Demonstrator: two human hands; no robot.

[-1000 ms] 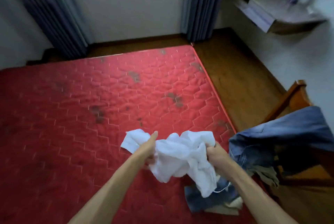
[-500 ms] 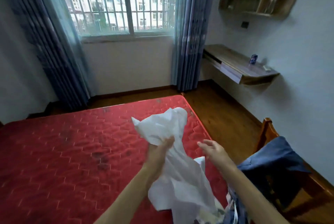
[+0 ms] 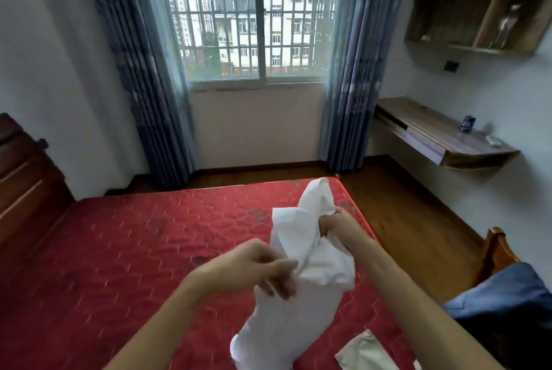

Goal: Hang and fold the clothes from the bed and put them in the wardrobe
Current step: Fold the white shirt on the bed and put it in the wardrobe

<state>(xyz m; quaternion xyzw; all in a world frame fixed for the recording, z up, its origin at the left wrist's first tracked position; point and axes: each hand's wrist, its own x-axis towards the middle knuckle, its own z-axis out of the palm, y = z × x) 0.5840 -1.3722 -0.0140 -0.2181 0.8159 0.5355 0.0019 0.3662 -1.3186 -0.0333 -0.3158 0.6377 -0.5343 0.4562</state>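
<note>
A white garment (image 3: 301, 304) hangs crumpled in the air above the red quilted mattress (image 3: 143, 250). My right hand (image 3: 336, 225) grips its upper part, with a fold of cloth standing up above the fist. My left hand (image 3: 263, 268) pinches the cloth lower down, at the middle of the garment. The lower end of the garment droops toward the mattress. A pale beige piece of clothing (image 3: 364, 353) lies on the bed near its bottom right corner.
A blue denim garment (image 3: 504, 298) is draped over a wooden chair (image 3: 495, 245) at the right. A wall-mounted desk (image 3: 442, 136) with a blue can (image 3: 467, 124) and shelves stand at the right wall. A barred window with blue curtains (image 3: 352, 71) faces me; a dark headboard (image 3: 24, 178) is left.
My view rose from the mattress to the window. The garment came up off the bed. My right hand, open half a second ago, now grips its top; my left hand shifted lower on the cloth.
</note>
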